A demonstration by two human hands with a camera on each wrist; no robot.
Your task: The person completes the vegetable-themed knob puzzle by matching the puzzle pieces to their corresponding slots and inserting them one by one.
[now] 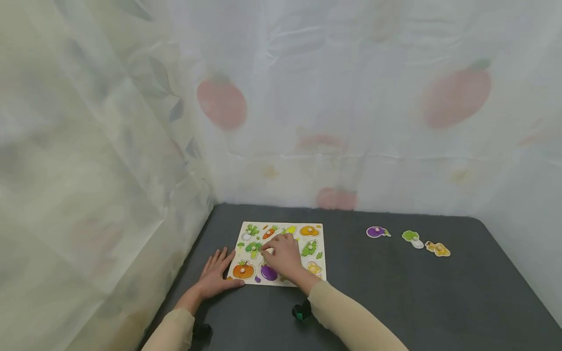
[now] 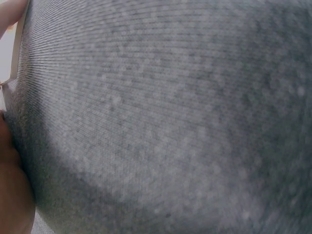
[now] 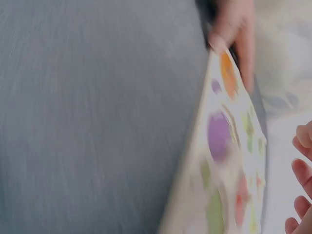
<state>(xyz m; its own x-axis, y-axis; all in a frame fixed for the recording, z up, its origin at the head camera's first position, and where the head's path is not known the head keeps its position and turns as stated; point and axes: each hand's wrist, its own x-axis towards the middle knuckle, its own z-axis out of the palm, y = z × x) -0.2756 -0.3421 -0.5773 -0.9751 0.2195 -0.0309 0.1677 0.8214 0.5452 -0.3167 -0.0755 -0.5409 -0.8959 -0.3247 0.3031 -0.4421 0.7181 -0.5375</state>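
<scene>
A wooden vegetable puzzle board (image 1: 281,227) lies on the dark table. My left hand (image 1: 214,278) rests at its left edge with fingers spread, the thumb touching the near corner by the pumpkin piece (image 1: 243,270). Over the middle of the board hovers my right hand (image 1: 283,256), its fingers loosely bent beside the broccoli piece (image 1: 253,250). In the right wrist view the fingertips (image 3: 302,170) show at the right edge, apart from the board, and I see nothing held. Below the right hand is a purple eggplant picture (image 1: 268,273). The hand and forearm hide part of the board.
Loose on the table to the right lie an eggplant piece (image 1: 377,232), a green-and-white leafy vegetable piece (image 1: 412,239) and a yellow-brown piece (image 1: 438,249). Pale curtains (image 1: 281,97) with faded fruit prints stand behind and to the left of the table (image 1: 351,273).
</scene>
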